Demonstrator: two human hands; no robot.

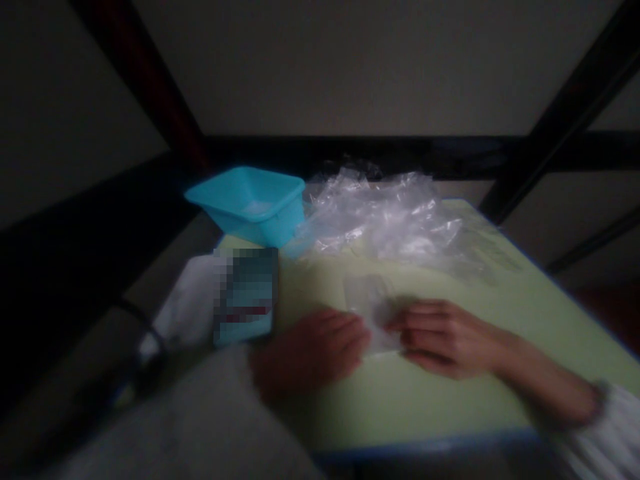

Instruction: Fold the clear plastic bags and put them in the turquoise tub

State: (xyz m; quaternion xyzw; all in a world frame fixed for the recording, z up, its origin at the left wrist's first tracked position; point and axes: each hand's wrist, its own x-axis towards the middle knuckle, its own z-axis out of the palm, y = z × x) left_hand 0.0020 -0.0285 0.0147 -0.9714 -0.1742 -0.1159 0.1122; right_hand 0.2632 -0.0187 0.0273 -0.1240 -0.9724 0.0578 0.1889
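Observation:
A small clear plastic bag (pixel 366 293) lies on the pale yellow-green table, between my two hands. My left hand (pixel 315 345) is closed at the bag's lower left edge, its fingers bent together and slightly smeared. From the other side, my right hand (pixel 445 338) pinches the bag's right part with curled fingers. The fingertips partly cover the bag, and its contents, if any, are too blurred to make out.
Behind the hands lies a heap of crumpled clear plastic bags (pixel 385 217). A turquoise plastic tub (pixel 280 223) stands at the back left corner with something pale inside. Left of my hands lies a flat, phone-like object (pixel 247 287), pixelated. The table (pixel 425 413) has a blue edge.

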